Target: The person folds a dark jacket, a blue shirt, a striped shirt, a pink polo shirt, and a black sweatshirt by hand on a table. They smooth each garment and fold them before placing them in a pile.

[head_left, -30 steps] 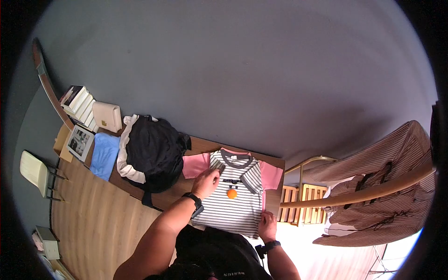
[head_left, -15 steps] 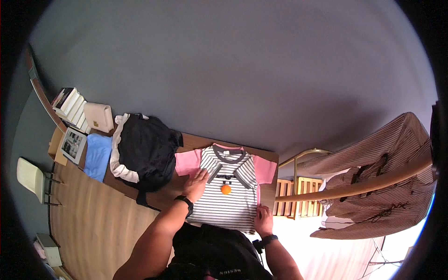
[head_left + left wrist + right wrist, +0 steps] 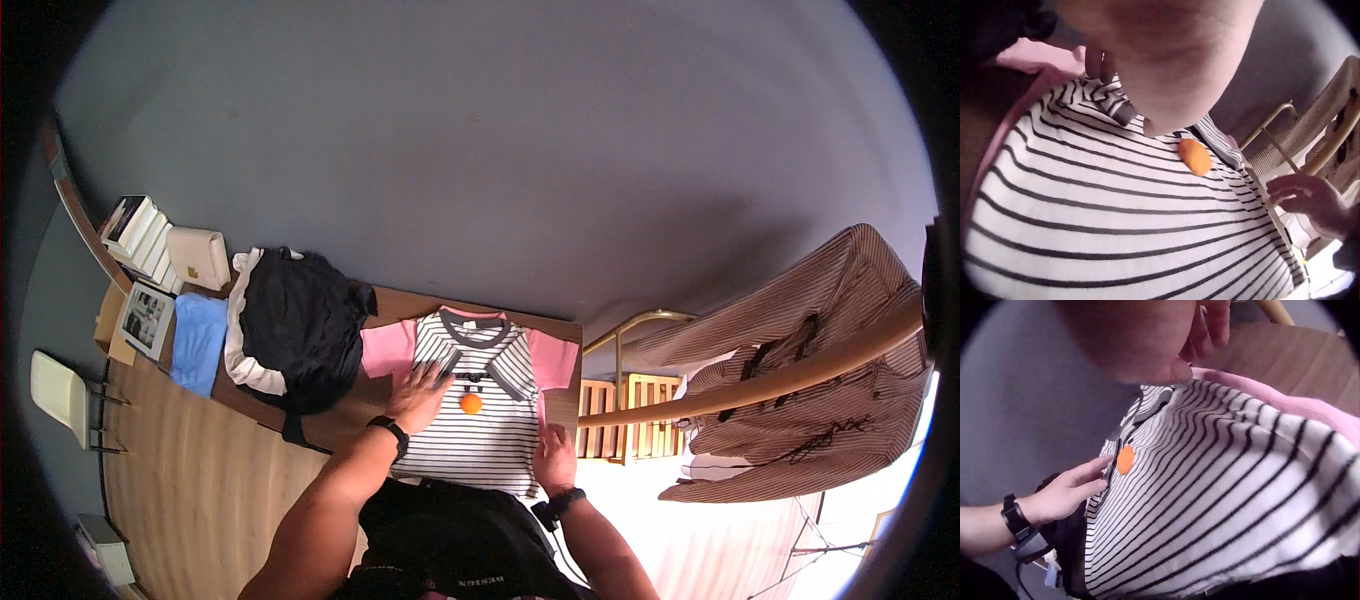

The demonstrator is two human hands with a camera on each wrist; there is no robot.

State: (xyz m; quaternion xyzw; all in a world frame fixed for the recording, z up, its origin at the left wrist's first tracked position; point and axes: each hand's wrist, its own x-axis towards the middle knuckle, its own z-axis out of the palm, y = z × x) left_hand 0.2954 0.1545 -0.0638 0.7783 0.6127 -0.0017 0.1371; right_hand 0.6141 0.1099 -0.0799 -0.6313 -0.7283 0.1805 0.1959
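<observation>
A white shirt with dark stripes and pink sleeves [image 3: 470, 440] lies spread on the table, front up, with an orange round patch [image 3: 471, 404] on its chest. The left hand [image 3: 417, 397] rests flat on the shirt's left side below the pink sleeve, fingers extended toward the dark-trimmed striped sleeve band. At the right side edge, the right hand [image 3: 555, 460] touches the fabric; in the left wrist view this right hand [image 3: 1313, 200] has its fingers loosely bent, thumb apart from them. The right wrist view shows its thumb at the shirt's edge, beside the pink cloth [image 3: 1297, 403].
A black and white garment heap [image 3: 305, 325], blue cloth [image 3: 199, 340], framed picture [image 3: 146, 320], beige bag [image 3: 198, 258] and books [image 3: 140, 238] stand left on the table [image 3: 400, 305]. At right, a striped garment [image 3: 800, 400] hangs near a wooden bar [image 3: 760, 390].
The left hand went from bent fingers near the collar to lying flat on the shirt's left side. The right hand has moved slightly up along the right edge. The view has shifted a little.
</observation>
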